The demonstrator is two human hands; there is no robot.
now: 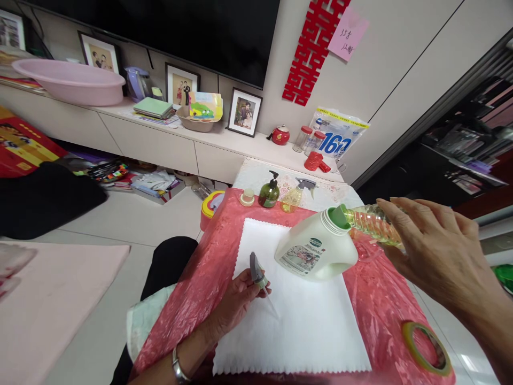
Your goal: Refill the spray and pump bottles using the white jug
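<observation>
My left hand (236,299) pinches a grey trigger spray head (257,271), its thin clear tube pointing down over the white cloth (316,342). My right hand (433,246) is wrapped around a clear ribbed plastic bottle (374,222) with yellowish liquid in it. That bottle is tilted, its neck meeting the green spout of a pale detergent jug (316,248). The jug stands on the cloth, leaning a little in view, uncapped. Behind the cloth are a pale cap (247,198), a green pump bottle (269,191) and a clear spray bottle (294,198) with yellowish contents.
Red plastic sheeting (192,315) covers the table, with a roll of tape (427,347) at its right front. A low cabinet (160,133) behind bears a pink basin (72,80), framed photos and jars. A yellow and red bin (208,208) stands left of the table.
</observation>
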